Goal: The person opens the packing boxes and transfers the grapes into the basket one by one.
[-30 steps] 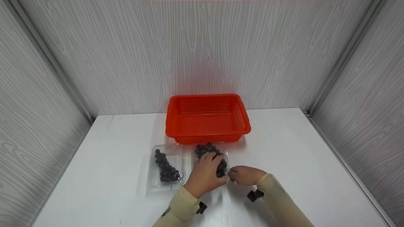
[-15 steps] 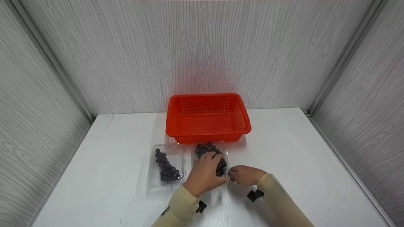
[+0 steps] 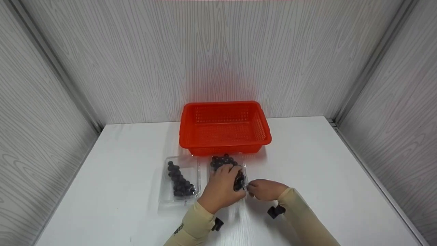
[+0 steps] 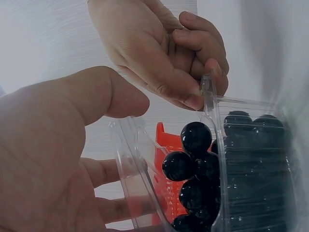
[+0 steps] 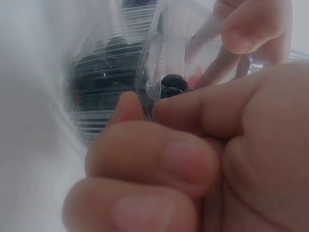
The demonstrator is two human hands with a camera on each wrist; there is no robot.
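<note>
Dark grapes (image 4: 195, 138) fill a clear plastic clamshell box (image 4: 251, 103), whose lid (image 4: 131, 170) stands partly raised in the left wrist view. My left hand (image 3: 222, 188) arches over this box in the head view; its thumb and fingers hold the lid, with some fingertips behind the plastic. On the box's right side, my right hand (image 3: 267, 190) pinches the rim between thumb and index finger, the other fingers curled. The right wrist view shows that pinch on the rim (image 5: 152, 87) up close. Part of the grapes is hidden under my left hand in the head view.
A second clear box (image 3: 167, 196) with a bunch of grapes (image 3: 177, 177) lies just left of my left hand. Behind both boxes stands a red plastic basket (image 3: 225, 150) on the white table (image 3: 116, 191). Grey wood-grain panels (image 3: 218, 51) enclose the back and sides.
My left thumb and fingers have shifted very slightly on the box. The right hand, both boxes and the basket have not visibly moved.
</note>
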